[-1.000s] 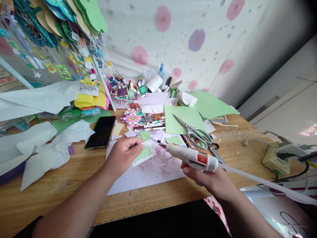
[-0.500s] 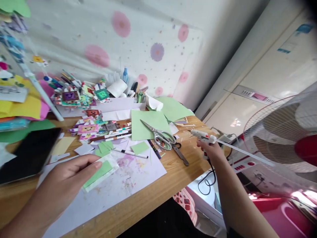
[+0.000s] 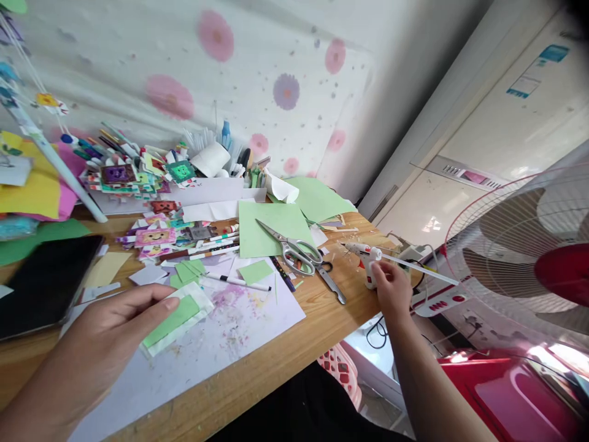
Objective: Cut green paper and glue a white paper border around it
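My left hand (image 3: 124,331) pinches a small white paper strip (image 3: 206,297) with a green paper rectangle (image 3: 177,319) on it, above the white sheet (image 3: 234,344). At the table's right side a white glue gun (image 3: 370,261) stands with its handle down and a long glue stick (image 3: 423,270) poking from its back. Right beside it is my right hand (image 3: 393,288), fingers loosely bent and no longer around the handle. Its fingertips are close to the gun's rear; whether they touch it I cannot tell.
Silver scissors (image 3: 294,252) lie on a green sheet (image 3: 251,230), beside a second dark-handled pair (image 3: 331,285). Markers, paper cut-outs and a pen box (image 3: 216,190) line the back. A black tablet (image 3: 46,282) lies left; a fan (image 3: 529,264) stands right.
My right hand has come off the glue gun's handle, and the gun now stands on the table. My left hand keeps its pinch on the paper strip. The view has shifted slightly.
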`<action>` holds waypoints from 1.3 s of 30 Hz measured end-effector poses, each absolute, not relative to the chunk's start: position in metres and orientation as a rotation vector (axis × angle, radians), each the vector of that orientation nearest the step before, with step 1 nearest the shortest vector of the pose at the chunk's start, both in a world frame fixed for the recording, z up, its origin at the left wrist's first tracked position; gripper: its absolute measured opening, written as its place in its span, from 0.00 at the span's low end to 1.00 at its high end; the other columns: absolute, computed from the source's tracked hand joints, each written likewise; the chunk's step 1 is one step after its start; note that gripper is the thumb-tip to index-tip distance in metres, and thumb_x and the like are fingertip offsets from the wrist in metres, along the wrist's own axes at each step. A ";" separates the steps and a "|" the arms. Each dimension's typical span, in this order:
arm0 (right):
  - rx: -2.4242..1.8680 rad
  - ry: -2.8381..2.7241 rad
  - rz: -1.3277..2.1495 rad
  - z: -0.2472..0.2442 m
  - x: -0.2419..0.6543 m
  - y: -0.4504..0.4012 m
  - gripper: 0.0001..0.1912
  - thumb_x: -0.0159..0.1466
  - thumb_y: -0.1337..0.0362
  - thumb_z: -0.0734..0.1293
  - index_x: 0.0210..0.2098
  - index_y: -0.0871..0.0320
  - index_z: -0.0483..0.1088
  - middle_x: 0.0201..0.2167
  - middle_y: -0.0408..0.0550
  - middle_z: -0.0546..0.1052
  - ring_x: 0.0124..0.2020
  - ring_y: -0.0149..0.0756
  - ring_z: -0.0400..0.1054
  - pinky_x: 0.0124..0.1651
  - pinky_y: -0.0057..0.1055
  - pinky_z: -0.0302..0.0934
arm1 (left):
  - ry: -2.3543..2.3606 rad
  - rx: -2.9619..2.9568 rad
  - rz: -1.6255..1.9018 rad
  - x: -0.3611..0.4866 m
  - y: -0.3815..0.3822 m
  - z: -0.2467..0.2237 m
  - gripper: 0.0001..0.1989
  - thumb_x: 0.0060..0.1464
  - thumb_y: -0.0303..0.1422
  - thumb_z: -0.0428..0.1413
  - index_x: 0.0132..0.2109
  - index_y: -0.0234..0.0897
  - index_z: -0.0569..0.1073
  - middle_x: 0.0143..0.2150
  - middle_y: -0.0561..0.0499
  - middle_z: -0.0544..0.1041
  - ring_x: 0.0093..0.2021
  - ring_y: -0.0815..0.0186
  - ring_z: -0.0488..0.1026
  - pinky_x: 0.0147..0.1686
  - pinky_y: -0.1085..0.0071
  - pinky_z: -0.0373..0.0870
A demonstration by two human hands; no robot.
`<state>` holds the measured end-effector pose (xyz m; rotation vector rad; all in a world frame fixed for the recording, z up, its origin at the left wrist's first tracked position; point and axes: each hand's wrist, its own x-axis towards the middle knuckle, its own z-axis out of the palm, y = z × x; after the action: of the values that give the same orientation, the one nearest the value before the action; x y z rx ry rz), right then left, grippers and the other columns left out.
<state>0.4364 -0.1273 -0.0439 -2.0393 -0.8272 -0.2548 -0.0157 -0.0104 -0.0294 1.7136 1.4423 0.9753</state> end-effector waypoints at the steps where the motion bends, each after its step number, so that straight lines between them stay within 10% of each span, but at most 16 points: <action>1: -2.005 -0.787 -0.358 -0.049 0.428 -0.136 0.20 0.57 0.50 0.65 0.34 0.63 0.73 0.31 0.54 0.74 0.32 0.44 0.67 0.39 0.42 0.60 | 1.393 1.671 0.950 -0.015 -0.012 -0.028 0.13 0.47 0.46 0.61 0.35 0.43 0.77 0.33 0.58 0.79 0.33 0.64 0.72 0.32 0.75 0.67; 6: -1.553 -1.218 -0.584 -0.051 0.362 -0.152 0.04 0.59 0.64 0.68 0.33 0.58 0.70 0.30 0.48 0.71 0.32 0.41 0.67 0.39 0.41 0.64 | 1.223 1.524 0.884 -0.006 -0.020 -0.012 0.11 0.50 0.43 0.60 0.32 0.41 0.76 0.28 0.58 0.72 0.31 0.68 0.65 0.30 0.75 0.60; 15: -1.125 -2.023 0.509 0.008 0.234 -0.077 0.33 0.63 0.72 0.64 0.66 0.52 0.53 0.63 0.59 0.62 0.35 0.31 0.70 0.39 0.33 0.70 | 1.128 1.536 0.802 -0.004 -0.029 0.000 0.13 0.54 0.42 0.56 0.28 0.38 0.73 0.26 0.58 0.67 0.28 0.70 0.61 0.28 0.73 0.56; 21: -1.051 -2.023 0.616 0.008 0.224 -0.067 0.07 0.66 0.67 0.64 0.41 0.57 0.74 0.32 0.49 0.77 0.32 0.34 0.71 0.38 0.31 0.66 | 1.127 1.596 0.770 -0.006 -0.029 0.004 0.15 0.55 0.44 0.55 0.28 0.37 0.71 0.25 0.58 0.66 0.28 0.70 0.60 0.28 0.72 0.55; 26: -1.372 -1.605 0.455 0.014 0.299 -0.060 0.06 0.64 0.63 0.66 0.34 0.56 0.75 0.23 0.44 0.75 0.24 0.33 0.69 0.28 0.29 0.63 | 1.119 1.506 0.873 -0.008 -0.027 0.002 0.14 0.55 0.42 0.56 0.27 0.37 0.71 0.24 0.58 0.63 0.27 0.71 0.57 0.27 0.73 0.53; 30: -1.555 -1.775 0.138 0.026 0.314 -0.051 0.06 0.60 0.66 0.67 0.34 0.56 0.78 0.45 0.53 0.77 0.44 0.44 0.72 0.43 0.39 0.66 | 1.082 1.455 0.874 -0.008 -0.027 0.003 0.15 0.54 0.42 0.56 0.26 0.37 0.70 0.23 0.58 0.61 0.26 0.71 0.56 0.26 0.73 0.53; 33: -1.348 -1.918 0.534 0.033 0.273 -0.043 0.10 0.63 0.66 0.65 0.39 0.54 0.77 0.50 0.53 0.76 0.49 0.43 0.71 0.48 0.39 0.65 | 1.049 1.453 0.848 -0.007 -0.029 0.005 0.15 0.54 0.42 0.56 0.25 0.37 0.70 0.22 0.58 0.62 0.25 0.72 0.56 0.25 0.74 0.53; 39: -0.962 -1.438 1.546 0.023 0.193 -0.020 0.08 0.59 0.59 0.71 0.31 0.59 0.74 0.24 0.42 0.75 0.25 0.28 0.68 0.32 0.28 0.64 | 0.974 1.389 0.827 -0.008 -0.030 0.003 0.14 0.54 0.41 0.57 0.26 0.37 0.71 0.22 0.58 0.64 0.24 0.73 0.59 0.23 0.75 0.54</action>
<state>0.1925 -0.0204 0.0234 -0.9617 -1.4381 1.5461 -0.0077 -0.0295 0.0029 1.3887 0.9735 0.8273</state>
